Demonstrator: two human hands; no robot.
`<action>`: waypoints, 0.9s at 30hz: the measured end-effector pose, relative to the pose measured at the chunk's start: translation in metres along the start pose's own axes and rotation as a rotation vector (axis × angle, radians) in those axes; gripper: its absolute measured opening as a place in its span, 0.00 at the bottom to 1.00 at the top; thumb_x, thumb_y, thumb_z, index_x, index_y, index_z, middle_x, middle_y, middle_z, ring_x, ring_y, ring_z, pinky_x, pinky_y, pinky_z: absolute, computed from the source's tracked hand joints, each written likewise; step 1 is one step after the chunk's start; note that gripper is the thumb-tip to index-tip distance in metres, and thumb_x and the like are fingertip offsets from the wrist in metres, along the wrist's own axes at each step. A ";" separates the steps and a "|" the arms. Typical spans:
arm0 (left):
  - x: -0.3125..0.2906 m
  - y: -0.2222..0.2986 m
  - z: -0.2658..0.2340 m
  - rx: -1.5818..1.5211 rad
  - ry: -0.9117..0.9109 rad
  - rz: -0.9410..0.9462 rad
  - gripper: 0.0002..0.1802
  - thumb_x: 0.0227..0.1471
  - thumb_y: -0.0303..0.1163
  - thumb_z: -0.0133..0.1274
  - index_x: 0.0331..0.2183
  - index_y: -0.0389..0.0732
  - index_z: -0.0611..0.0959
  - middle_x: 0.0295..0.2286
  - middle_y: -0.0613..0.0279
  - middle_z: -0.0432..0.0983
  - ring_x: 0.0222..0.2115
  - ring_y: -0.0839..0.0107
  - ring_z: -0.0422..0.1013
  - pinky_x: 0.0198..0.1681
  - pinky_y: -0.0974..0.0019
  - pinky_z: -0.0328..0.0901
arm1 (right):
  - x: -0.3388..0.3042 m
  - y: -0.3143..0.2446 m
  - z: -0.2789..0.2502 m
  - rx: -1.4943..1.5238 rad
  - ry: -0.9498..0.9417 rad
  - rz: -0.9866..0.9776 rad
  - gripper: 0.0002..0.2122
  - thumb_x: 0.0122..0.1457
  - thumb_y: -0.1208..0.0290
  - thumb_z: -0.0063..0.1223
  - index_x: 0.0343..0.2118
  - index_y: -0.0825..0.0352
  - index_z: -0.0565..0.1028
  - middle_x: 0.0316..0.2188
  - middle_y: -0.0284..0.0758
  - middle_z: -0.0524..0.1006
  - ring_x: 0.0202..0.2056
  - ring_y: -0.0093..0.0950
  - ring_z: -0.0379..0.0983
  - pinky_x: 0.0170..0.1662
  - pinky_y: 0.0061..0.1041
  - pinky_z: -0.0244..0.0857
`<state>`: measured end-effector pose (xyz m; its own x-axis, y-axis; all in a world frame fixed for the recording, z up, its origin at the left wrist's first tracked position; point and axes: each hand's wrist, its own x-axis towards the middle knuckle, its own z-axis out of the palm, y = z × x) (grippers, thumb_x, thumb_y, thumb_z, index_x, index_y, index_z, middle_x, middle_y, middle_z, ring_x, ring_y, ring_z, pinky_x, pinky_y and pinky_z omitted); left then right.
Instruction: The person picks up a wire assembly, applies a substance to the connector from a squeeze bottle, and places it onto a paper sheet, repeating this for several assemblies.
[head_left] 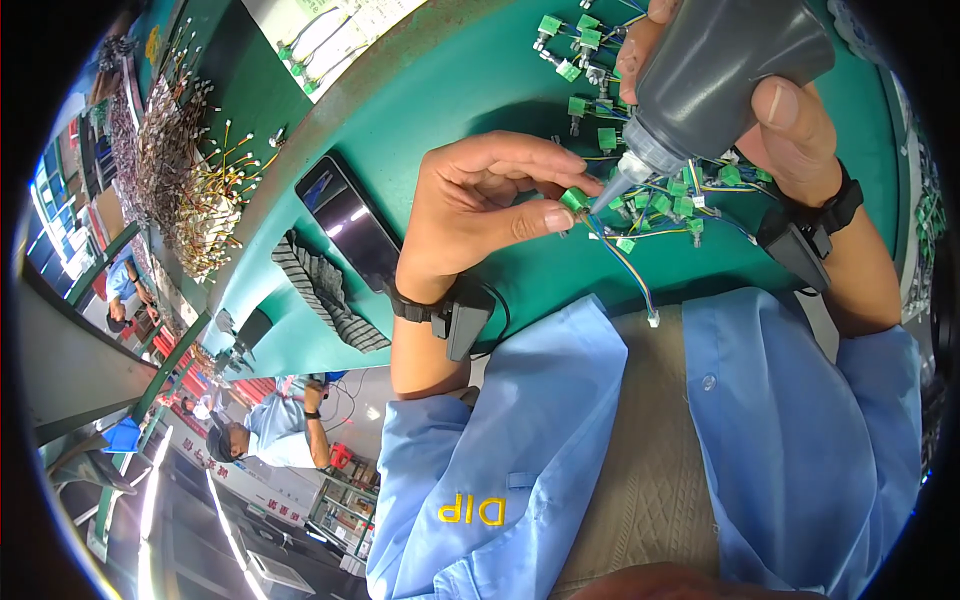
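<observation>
My left hand (480,205) pinches a small green block-shaped electronic part (574,199) between thumb and fingertips. Thin coloured wires (622,262) hang from it toward my body and end in a small white connector (654,319). In my right hand (800,140) is a dark grey squeeze bottle (730,75), tilted down to the left. Its tapered grey nozzle (622,183) points at the green part, with the tip at or very close to the wire side. I cannot make out whether anything comes out of the tip.
Several similar wired green parts (660,203) lie on the green table mat (400,120) beyond and beside my hands. A black phone (350,222) and a striped cloth (325,295) lie to the left. Wire bundles (215,200) are heaped farther left. Another person (280,430) is in the background.
</observation>
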<state>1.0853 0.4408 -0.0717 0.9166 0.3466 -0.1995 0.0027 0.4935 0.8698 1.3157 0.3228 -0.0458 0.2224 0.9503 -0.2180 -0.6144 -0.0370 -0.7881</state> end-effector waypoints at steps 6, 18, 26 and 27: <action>-0.001 0.001 -0.001 -0.020 0.004 -0.029 0.19 0.44 0.13 0.60 0.41 0.29 0.80 0.37 0.51 0.78 0.40 0.59 0.77 0.39 0.64 0.73 | 0.003 -0.002 0.000 0.018 -0.012 0.005 0.34 0.45 0.59 0.70 0.51 0.69 0.64 0.43 0.47 0.74 0.47 0.43 0.72 0.50 0.42 0.67; -0.002 0.002 -0.001 -0.014 0.014 -0.063 0.19 0.43 0.12 0.60 0.42 0.29 0.79 0.38 0.51 0.78 0.40 0.59 0.77 0.41 0.63 0.72 | 0.010 -0.014 -0.007 -0.019 -0.114 0.109 0.36 0.39 0.61 0.74 0.49 0.70 0.65 0.41 0.49 0.76 0.47 0.43 0.73 0.51 0.42 0.68; -0.001 0.000 -0.001 -0.018 0.000 -0.009 0.20 0.42 0.11 0.60 0.41 0.28 0.79 0.37 0.50 0.78 0.40 0.58 0.77 0.41 0.62 0.72 | 0.010 -0.012 -0.008 -0.005 -0.113 0.093 0.36 0.40 0.60 0.74 0.49 0.70 0.65 0.40 0.49 0.76 0.46 0.42 0.74 0.51 0.42 0.68; -0.001 0.000 -0.001 -0.006 -0.005 0.000 0.20 0.42 0.11 0.60 0.41 0.28 0.79 0.36 0.50 0.78 0.40 0.58 0.77 0.41 0.62 0.72 | 0.010 -0.012 -0.008 -0.004 -0.113 0.091 0.36 0.40 0.60 0.74 0.49 0.70 0.65 0.40 0.49 0.76 0.46 0.42 0.74 0.51 0.42 0.68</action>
<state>1.0837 0.4411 -0.0722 0.9187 0.3423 -0.1970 0.0001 0.4985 0.8669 1.3309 0.3308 -0.0434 0.0791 0.9716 -0.2231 -0.6254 -0.1259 -0.7701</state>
